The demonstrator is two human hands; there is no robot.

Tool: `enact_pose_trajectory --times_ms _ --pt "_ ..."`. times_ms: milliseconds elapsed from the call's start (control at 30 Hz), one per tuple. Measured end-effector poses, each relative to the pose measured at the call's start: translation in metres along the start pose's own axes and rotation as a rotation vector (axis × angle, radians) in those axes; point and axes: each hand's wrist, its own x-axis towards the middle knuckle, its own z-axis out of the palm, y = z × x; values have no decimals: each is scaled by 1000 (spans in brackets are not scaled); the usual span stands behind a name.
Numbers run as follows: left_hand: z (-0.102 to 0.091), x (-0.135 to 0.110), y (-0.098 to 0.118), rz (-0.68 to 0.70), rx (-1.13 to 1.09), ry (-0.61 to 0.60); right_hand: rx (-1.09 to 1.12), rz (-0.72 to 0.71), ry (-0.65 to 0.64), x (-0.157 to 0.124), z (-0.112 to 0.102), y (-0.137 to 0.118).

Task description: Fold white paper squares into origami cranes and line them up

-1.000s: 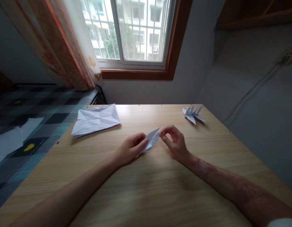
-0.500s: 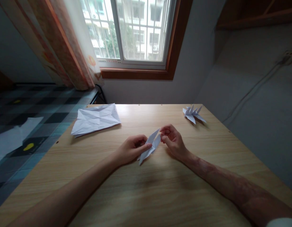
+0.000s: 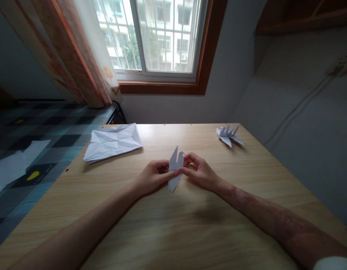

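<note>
A small white folded paper piece (image 3: 173,168) stands nearly upright over the middle of the wooden table (image 3: 173,225), pointed at top and bottom. My left hand (image 3: 152,176) pinches its left side with thumb and fingers closed. My right hand (image 3: 197,170) pinches its right side, fingers curled. The two hands meet at the middle of the paper.
A creased, unfolded white sheet (image 3: 113,141) lies at the table's far left. A finished folded paper figure (image 3: 229,135) sits at the far right. A bed with a checked cover (image 3: 35,150) stands left of the table. The window (image 3: 156,37) and walls lie behind and right.
The folded paper has turned from a slanted, low position to nearly upright. My right hand has moved left and closed in on it, meeting my left hand.
</note>
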Motion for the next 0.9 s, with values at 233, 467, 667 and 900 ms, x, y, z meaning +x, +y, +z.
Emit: enact_pose_trajectory --times_ms 233,467,667,900 --pt "-2 2 4 44 57 -45 -8 44 -92 -4 1 -8" --pt "0 0 3 7 100 -12 -136 -20 11 -5 -1 -12" --pt "-5 0 5 20 190 -43 -60 1 -39 -5 -1 -8" --pt "-6 4 0 37 124 40 -87 -44 -133 -5 -2 -7"
